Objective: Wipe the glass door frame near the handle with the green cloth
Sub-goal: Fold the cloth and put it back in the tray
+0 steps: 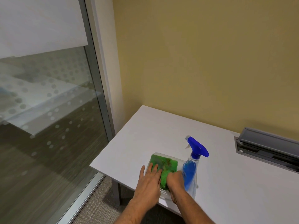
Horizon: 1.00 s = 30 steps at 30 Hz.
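Green cloth (163,167) in its clear tray (165,192) near the table's (226,175) front-left corner is being gathered, left hand (149,180) flat on it, right hand (176,179) pinching its edge; lifting it toward the door frame (97,81) likely comes next.

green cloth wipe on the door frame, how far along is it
Nothing wiped yet by the look of it. In hand: both hands are on the green cloth in its clear tray on the white table, left hand flat, right hand closed on it. Left: carrying it to the door frame and wiping; no handle in view.

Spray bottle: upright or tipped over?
Upright. The spray bottle stands on the white table, blue trigger head on top, beside the green cloth.
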Tool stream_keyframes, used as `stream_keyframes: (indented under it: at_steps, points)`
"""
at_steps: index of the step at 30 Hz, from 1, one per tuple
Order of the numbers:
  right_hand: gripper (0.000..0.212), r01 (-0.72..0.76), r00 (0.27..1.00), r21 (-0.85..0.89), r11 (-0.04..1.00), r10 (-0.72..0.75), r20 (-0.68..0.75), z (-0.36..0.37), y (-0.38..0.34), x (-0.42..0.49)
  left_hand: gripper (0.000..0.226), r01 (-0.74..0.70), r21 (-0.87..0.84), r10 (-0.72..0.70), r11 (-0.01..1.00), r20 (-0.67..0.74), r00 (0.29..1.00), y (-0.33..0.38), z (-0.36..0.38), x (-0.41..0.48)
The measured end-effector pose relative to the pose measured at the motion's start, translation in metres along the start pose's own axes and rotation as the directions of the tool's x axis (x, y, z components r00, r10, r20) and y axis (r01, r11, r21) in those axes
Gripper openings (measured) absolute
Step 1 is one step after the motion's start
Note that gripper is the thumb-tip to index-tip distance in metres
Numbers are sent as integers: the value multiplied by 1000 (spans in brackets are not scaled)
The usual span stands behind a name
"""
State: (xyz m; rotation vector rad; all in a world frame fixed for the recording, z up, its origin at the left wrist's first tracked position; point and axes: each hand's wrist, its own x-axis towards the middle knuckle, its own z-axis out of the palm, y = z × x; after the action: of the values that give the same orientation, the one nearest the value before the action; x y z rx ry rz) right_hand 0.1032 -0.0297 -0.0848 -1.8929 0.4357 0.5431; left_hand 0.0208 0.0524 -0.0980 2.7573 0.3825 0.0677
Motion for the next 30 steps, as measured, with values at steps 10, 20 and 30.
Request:
stream_keyframes:
  at_steps: [10,20,30]
  points:
    - [48,337,941,-515,788,-294,167,-4,6,1,58,3,59,-10,998,121,993,-5,11,15]
    - [29,558,813,-682,472,-475,337,-13,9,-20,59,33,75,-47,997,197,979,-4,17,21]
    - [40,553,833,-638,536,-331,444,-19,12,-15,58,26,87,-44,996,212,976,-6,15,25]
